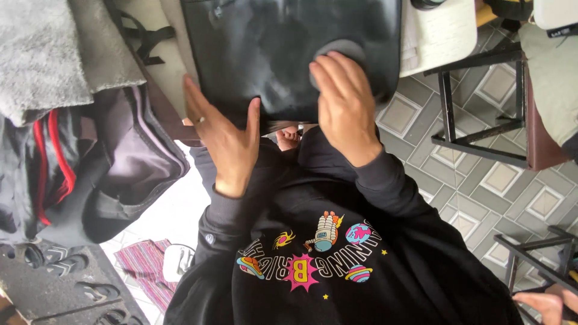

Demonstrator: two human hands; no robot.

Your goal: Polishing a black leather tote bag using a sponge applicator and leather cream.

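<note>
On the lap of the person in the black printed sweatshirt (337, 265) lies a large flat black leather-like bag (289, 54), its glossy face turned up and its lower edge resting just above the sweatshirt. Against the bag's lower left edge, the left hand (226, 135) lies open, fingers spread and straight, the thumb reaching onto the black surface; a pale ring shows on 1 finger. Over the bag's right part, the right hand (343, 102) presses a round dark grey pad (340, 54) flat onto the surface, fingers close together and curved over the pad, which peeks out beyond the fingertips. Left of the bag hangs a heap of dark grey and red fabric (72, 162) beneath a grey towel-like cloth (42, 48). Grey patterned floor tiles (481, 180) spread out on the right, with a black metal frame (475, 108) standing on them. Another person's hand (545, 304) shows at the lower right corner, well apart from the bag.
</note>
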